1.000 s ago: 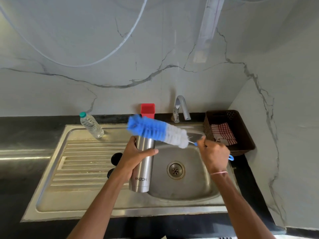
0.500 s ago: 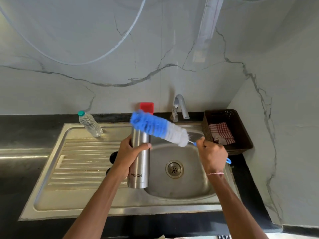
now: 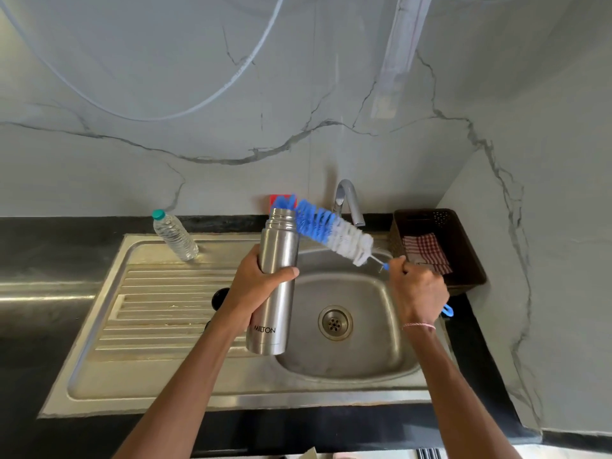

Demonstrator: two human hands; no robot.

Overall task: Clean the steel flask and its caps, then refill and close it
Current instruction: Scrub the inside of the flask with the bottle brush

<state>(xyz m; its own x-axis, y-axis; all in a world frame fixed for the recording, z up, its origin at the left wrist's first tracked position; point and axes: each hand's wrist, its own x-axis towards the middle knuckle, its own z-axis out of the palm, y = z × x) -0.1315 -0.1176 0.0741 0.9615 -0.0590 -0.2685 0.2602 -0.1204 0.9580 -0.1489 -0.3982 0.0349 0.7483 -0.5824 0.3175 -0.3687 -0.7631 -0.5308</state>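
A person's left hand [image 3: 255, 286] wraps its fingers round the open flask [image 3: 275, 313] mid-body above the sink [image 3: 331, 362]. The right hand [image 3: 419, 289] grips a brush [image 3: 331, 231] slanting from 2 o'clock to its mouth. Rigid, slick steel likely needs this mid-body hold.

Our two bare forearms come up from the lower edge of the view, the left from the lower left and the right from the lower right, and converge a little toward the hands. Our left hand [image 3: 258, 283] wraps round the upper body of the steel flask [image 3: 274, 313]. The thumb lies across its front, pointing right, and the fingers are hidden behind it. The hand holds the flask nearly upright. Our right hand [image 3: 419, 289] is closed in a fist round the thin handle of the bottle brush [image 3: 331, 231], its back toward us, about level with the left hand and apart from it. A thin pink-and-white thread [image 3: 419, 325] circles our right wrist.
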